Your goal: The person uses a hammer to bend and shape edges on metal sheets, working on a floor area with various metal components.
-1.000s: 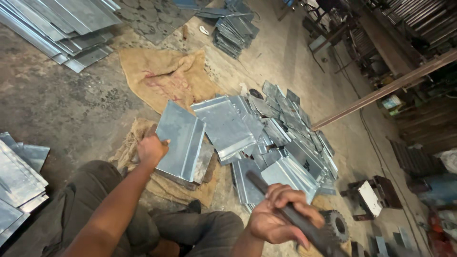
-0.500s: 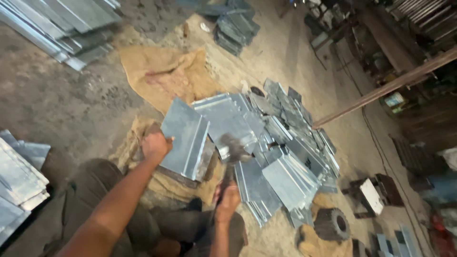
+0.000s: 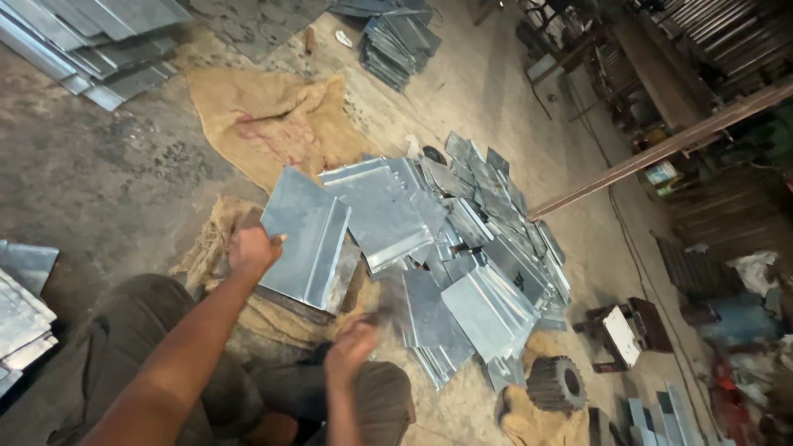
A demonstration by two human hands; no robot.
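My left hand (image 3: 252, 248) grips the left edge of a grey folded sheet-metal piece (image 3: 307, 235), which rests tilted on a burlap sack (image 3: 211, 248) in front of my knees. My right hand (image 3: 351, 347) is lower and nearer to me, blurred, with its fingers curled around a dark hammer handle that barely shows. It hovers just below the sheet's near edge. A loose pile of similar bent metal sheets (image 3: 487, 281) spreads to the right of the held piece.
Another burlap sack (image 3: 264, 124) lies farther off on the concrete floor. Stacks of metal sheets sit at the top left (image 3: 74, 41), top centre (image 3: 401, 45) and left edge (image 3: 21, 314). A toothed wheel (image 3: 557, 384), a small stand (image 3: 624, 330) and a long rusty bar (image 3: 661, 144) are on the right.
My right hand swung the hammer down from its raised position at the lower right onto the sheet, then drew back toward me. My left hand kept hold of the sheet's edge.
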